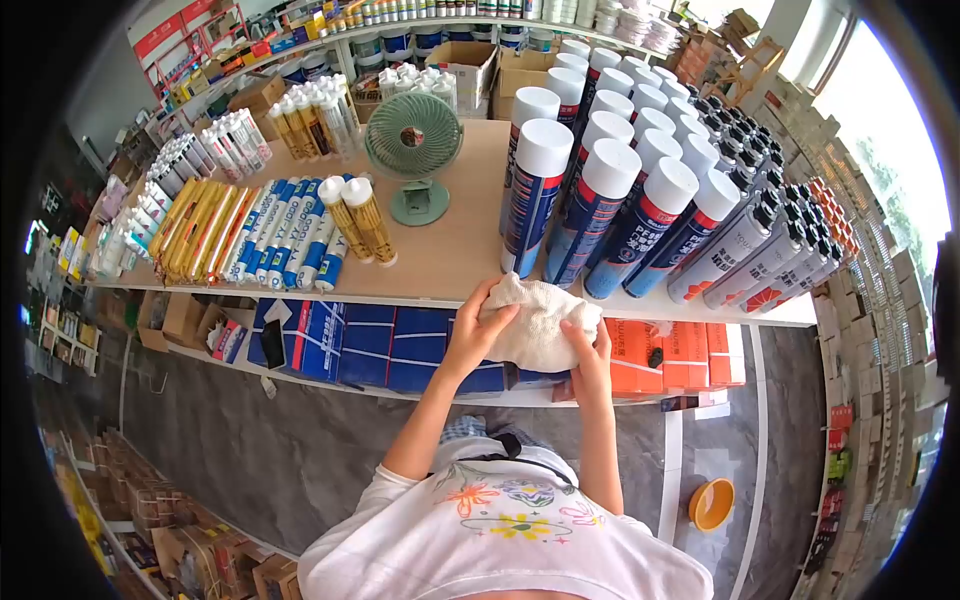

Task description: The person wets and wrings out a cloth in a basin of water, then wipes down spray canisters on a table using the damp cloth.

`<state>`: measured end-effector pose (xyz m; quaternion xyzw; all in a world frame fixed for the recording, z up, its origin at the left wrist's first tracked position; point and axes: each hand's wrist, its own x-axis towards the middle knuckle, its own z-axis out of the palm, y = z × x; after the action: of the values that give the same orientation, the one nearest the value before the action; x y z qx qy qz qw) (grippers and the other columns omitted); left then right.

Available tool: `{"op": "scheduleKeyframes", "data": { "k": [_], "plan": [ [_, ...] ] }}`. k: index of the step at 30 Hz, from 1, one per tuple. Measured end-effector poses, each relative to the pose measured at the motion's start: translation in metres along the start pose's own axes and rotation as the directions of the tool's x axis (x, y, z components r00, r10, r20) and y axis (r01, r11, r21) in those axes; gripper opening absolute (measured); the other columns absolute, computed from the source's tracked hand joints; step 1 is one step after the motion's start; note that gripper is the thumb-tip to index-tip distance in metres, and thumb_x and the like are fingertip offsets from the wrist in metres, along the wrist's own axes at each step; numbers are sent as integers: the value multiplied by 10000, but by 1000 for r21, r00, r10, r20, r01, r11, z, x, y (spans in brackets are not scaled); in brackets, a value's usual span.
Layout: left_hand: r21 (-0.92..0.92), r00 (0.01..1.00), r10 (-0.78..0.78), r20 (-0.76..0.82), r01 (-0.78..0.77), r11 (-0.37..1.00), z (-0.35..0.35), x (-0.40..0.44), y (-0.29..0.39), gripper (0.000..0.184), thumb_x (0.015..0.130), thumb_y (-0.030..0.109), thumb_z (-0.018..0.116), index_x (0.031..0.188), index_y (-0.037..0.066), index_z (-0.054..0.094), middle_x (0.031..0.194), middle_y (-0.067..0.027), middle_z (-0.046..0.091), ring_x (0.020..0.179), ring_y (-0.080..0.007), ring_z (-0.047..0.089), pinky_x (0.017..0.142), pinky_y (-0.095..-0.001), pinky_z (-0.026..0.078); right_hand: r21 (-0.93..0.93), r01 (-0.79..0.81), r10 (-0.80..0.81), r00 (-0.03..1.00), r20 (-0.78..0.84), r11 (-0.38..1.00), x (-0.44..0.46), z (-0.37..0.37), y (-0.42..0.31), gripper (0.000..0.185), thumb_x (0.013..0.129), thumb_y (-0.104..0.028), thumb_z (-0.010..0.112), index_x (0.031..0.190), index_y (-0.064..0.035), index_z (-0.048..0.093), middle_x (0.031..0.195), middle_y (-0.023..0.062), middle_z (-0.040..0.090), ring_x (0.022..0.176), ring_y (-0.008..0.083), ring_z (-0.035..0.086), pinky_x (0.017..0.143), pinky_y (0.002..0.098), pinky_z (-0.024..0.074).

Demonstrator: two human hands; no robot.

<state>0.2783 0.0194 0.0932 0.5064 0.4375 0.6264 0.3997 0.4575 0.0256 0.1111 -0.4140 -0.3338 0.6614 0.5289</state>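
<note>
Between my two hands is a crumpled off-white cloth [540, 325], held just in front of the shelf edge. My left hand [474, 330] grips its left side, thumb on top. On the right side, my right hand [589, 352] pinches the cloth with the thumb over it; some fingers of both hands are hidden beneath. Just beyond the cloth stand tall blue spray-foam cans [532, 205] with white caps, in close rows. A green desk fan [412, 140] stands further back on the tabletop [455, 235].
Blue-and-white sealant tubes [285, 230] and golden tubes [195, 225] lie to the left; two gold cartridges [365, 220] stand beside them. Grey cans with black caps [735, 245] fill the right. Below are blue boxes [400, 345] and orange boxes [640, 355]. A yellow bowl [712, 504] sits on the floor.
</note>
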Motion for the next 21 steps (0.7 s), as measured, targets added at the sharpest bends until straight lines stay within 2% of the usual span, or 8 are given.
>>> {"op": "scheduleKeyframes", "data": {
  "k": [2,12,17,21],
  "plan": [
    [-62,998,-65,-14,64,996,2,0,0,391,886,167,663,1221,11,533,1067,-49,622,979,-98,560,855,-242,449,3,7,-7,1000,5,1000,4,-4,4,451,833,-92,672,1240,-10,494,1134,79,594,1045,156,561,912,295,435],
    [11,994,-112,-4,112,994,-3,6,-6,455,866,189,687,1246,10,513,1083,-59,612,1015,-103,546,872,-250,439,48,-4,4,1000,-2,999,19,-12,11,405,802,-67,666,1181,-48,525,1073,42,598,1015,154,558,891,293,434],
    [5,985,-58,161,58,998,-19,22,10,487,884,232,658,1281,12,482,1174,-77,575,1024,-124,550,872,-260,437,109,-34,37,999,-24,993,27,-2,5,431,789,-80,668,1192,-47,518,1072,51,591,1016,162,557,895,296,433],
    [-59,979,-97,181,110,992,-44,43,5,473,930,289,583,1292,6,472,1229,-104,552,1073,-173,572,916,-292,455,154,-40,41,999,-5,987,38,3,3,433,787,-96,666,1192,-51,518,1072,62,588,1018,171,559,894,303,437]
  ]
}}
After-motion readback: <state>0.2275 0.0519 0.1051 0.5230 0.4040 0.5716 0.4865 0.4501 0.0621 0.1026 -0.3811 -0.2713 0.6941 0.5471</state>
